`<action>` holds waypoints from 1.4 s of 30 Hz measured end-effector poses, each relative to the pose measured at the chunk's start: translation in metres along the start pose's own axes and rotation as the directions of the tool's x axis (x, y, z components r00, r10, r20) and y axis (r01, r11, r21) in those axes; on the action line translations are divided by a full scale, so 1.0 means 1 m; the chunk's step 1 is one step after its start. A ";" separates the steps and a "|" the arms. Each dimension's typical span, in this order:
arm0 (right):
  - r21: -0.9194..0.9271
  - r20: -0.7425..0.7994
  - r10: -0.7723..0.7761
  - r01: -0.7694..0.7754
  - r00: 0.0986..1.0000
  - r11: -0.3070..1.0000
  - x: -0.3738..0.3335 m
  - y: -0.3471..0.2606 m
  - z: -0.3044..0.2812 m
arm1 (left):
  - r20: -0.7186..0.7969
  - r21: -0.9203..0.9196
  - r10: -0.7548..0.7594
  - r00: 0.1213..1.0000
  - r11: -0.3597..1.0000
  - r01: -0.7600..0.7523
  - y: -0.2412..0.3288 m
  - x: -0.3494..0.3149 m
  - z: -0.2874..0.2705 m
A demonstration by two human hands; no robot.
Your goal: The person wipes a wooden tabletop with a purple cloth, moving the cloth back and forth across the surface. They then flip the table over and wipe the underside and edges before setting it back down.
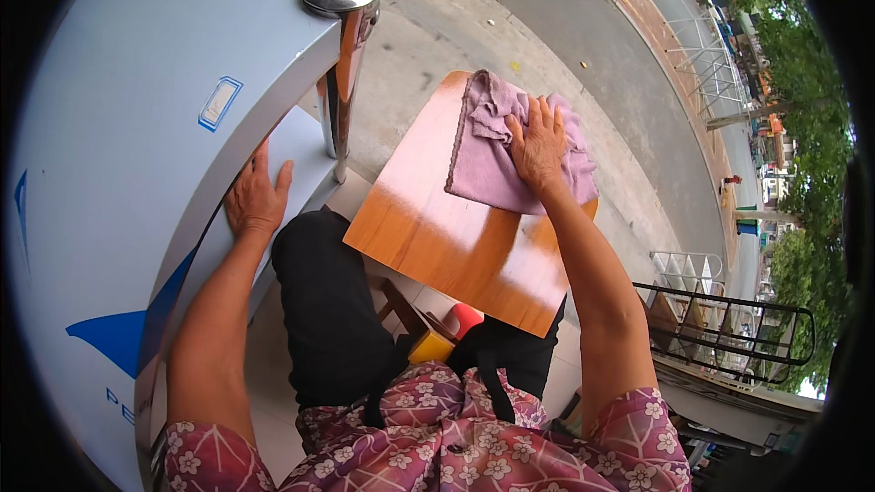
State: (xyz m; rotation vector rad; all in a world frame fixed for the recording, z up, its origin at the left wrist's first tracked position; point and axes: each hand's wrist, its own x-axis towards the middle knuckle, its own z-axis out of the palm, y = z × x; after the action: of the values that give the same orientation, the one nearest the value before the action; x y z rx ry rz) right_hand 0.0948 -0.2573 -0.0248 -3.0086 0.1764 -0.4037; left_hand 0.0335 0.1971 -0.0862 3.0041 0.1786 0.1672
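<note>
The right hand [538, 141] pressed flat, fingers spread, on a crumpled mauve cloth [492, 159] atop the glossy orange wooden tabletop [437, 228]; the left hand [255, 200] lay open on a white-and-blue curved panel [137, 128], its grip holding nothing.

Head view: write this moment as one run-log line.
right hand: flat on pink cloth | cloth: on wooden table | left hand: resting on white cabinet

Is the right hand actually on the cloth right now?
Touching: the head view shows the right hand pressed flat on the pink cloth, fingers spread, no gap.

Our right hand [540, 148] presses a crumpled mauve cloth [510, 148] onto the glossy wooden tabletop [447, 237]; our left hand [256, 202] rests on a white cabinet [137, 128].
</note>
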 end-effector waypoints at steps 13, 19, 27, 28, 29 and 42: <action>0.087 -0.008 -0.223 0.223 0.975 0.971 -0.018 -0.019 -0.009 | 0.041 -0.013 -0.028 0.999 1.000 0.028 0.002 0.000 -0.010; 0.086 0.002 -0.029 0.028 1.000 0.996 0.008 -0.016 -0.006 | 0.021 0.026 -0.015 1.000 1.000 0.014 0.005 -0.001 -0.007; 0.130 -0.003 -0.135 0.134 0.991 0.982 0.014 -0.010 0.001 | 0.053 -0.029 -0.028 0.998 0.999 0.030 0.004 -0.001 -0.011; 0.090 -0.026 -0.017 0.019 1.000 0.996 0.016 -0.005 0.004 | 0.049 -0.026 -0.029 0.998 0.999 0.030 0.003 -0.001 -0.009; 0.055 -0.017 0.046 -0.045 0.999 0.997 0.014 0.003 0.004 | 0.029 -0.021 -0.008 1.000 1.000 0.008 0.001 0.000 -0.007; -0.071 0.048 0.138 -0.135 0.989 0.988 -0.038 0.057 -0.016 | 0.040 -0.001 -0.024 0.999 1.000 0.024 0.002 0.000 -0.006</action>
State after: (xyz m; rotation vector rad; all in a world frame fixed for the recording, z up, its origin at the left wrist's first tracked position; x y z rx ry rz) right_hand 0.0486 -0.3103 -0.0262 -3.0452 0.3972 -0.3111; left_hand 0.0327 0.1957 -0.0802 3.0001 0.2098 0.1052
